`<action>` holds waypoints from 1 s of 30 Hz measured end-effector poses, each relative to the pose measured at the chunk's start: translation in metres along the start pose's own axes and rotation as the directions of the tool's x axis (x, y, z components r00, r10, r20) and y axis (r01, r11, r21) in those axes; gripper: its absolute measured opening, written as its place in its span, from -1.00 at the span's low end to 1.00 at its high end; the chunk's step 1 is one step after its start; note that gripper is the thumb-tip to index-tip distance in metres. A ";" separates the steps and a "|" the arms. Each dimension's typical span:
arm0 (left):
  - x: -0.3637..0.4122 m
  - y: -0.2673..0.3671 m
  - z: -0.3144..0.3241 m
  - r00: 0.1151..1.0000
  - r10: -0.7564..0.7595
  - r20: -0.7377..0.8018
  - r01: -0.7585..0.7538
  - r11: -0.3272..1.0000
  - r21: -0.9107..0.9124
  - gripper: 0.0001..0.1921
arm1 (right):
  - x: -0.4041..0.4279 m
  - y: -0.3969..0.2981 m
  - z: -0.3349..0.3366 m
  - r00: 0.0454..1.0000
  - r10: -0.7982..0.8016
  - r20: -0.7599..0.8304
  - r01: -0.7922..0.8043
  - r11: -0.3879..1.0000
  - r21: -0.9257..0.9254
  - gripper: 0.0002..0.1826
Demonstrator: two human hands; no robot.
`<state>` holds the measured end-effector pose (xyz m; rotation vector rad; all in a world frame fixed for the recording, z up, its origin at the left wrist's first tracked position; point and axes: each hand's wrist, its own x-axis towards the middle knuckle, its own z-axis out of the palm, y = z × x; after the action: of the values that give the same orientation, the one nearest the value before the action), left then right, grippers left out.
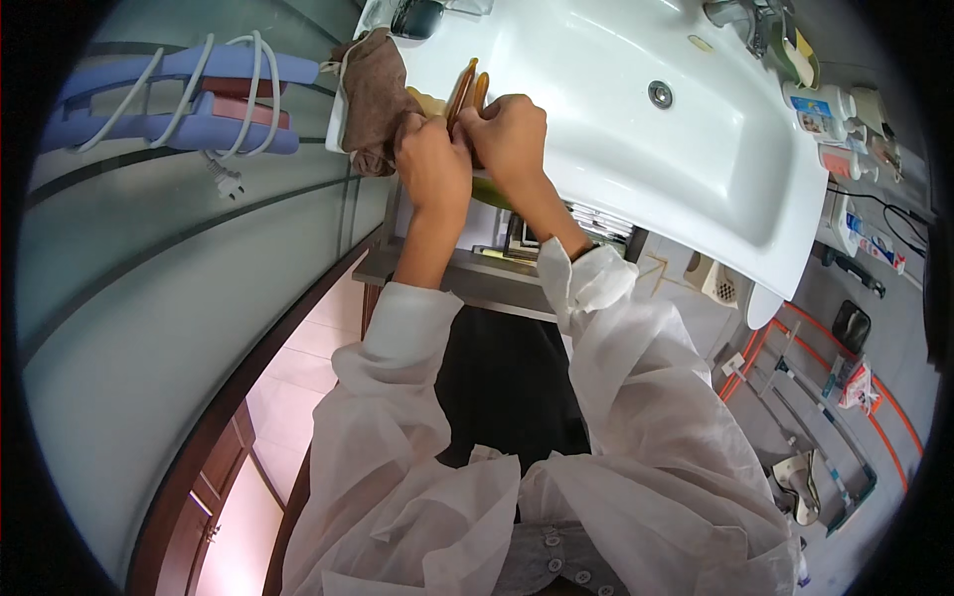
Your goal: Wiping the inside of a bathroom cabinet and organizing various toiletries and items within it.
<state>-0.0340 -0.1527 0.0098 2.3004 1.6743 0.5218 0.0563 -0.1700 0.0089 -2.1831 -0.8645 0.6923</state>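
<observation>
Both hands are close together over the left edge of a white washbasin [589, 141]. My left hand [434, 158] has its fingers bent, beside a folded brown towel [374, 89] at the basin's corner. My right hand [509, 138] is closed, its thumb side against the left. Two slim amber-coloured pieces [468, 86], perhaps comb or clip parts, stick up from between the fingers; their lower ends are hidden. A yellowish object [426, 101] shows behind my left hand. Something green [490, 192] shows below the hands; I cannot tell what it is.
A drawer [477, 272] with small items stands out below the basin. A chrome faucet [745, 22], a soap dish [796, 59] and several bottles [823, 112] line the far right. A corded blue appliance [179, 97] hangs at left, and a dark oval object [418, 18] sits at the basin's top left.
</observation>
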 end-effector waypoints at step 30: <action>-0.013 -0.014 -0.024 0.949 -0.311 0.056 0.315 0.945 -0.091 -0.74 | 0.001 -0.010 0.021 0.977 -0.195 0.086 0.196 0.981 0.000 -0.75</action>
<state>-0.0601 -0.1608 0.0242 1.9112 1.8999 0.4722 0.0384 -0.1555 0.0030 -2.0528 -1.1114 0.6890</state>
